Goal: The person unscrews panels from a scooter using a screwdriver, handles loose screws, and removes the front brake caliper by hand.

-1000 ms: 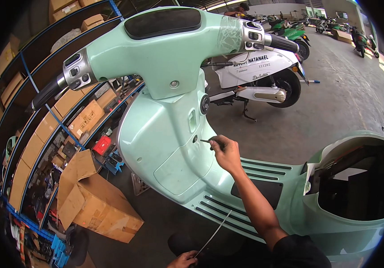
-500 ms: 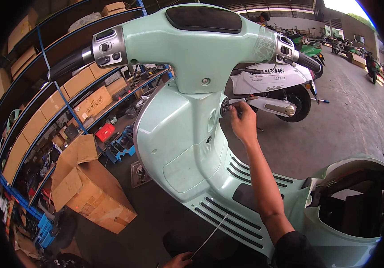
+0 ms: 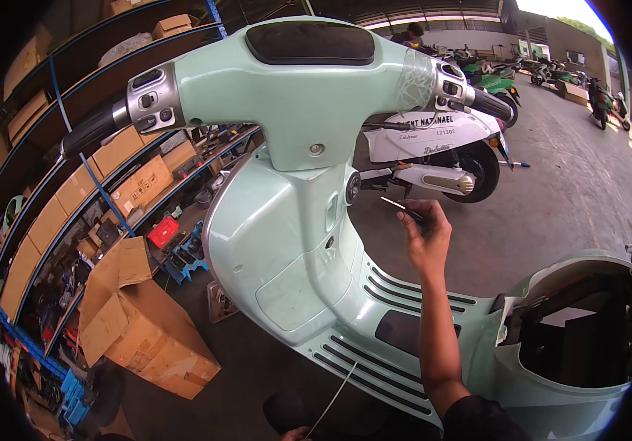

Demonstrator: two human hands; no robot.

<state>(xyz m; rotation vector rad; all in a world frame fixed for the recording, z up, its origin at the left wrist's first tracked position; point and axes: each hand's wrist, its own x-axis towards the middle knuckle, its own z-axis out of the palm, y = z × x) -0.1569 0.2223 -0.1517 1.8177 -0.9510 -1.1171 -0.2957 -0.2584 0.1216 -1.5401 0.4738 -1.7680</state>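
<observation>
Scooter point(image 3: 279, 250) in pale mint green, handlebar point(image 3: 220, 92) uppermost, slotted footboard point(image 3: 363, 331) running off to the right. Right hand point(image 3: 431, 229) raised in the air above the scooter's footboard, bare forearm point(image 3: 437, 323) crossing over it. Thumb and fingers pinched together on a slim dark-handled piece point(image 3: 393, 202), remaining fingers curled in. Bright shaft pointing toward the scooter's black round lock point(image 3: 353, 184), near it but with a gap between tip and lock. Key or small tool, cannot tell. Left hand point(image 3: 295, 434) at the near side of the scooter, mostly cut off from view. Fingers closed at the lower end of a slender metal rod point(image 3: 333, 400), full curl impossible to tell. Rod slanting up to the scooter's footboard, touching or just above, cannot tell. Left of the scooter, an open cardboard box point(image 3: 165, 342); farther left of it, blue-framed shelving point(image 3: 29, 342) loaded with cartons. Beyond the scooter, a white scooter point(image 3: 397, 151), and well behind, another person point(image 3: 410, 34).
</observation>
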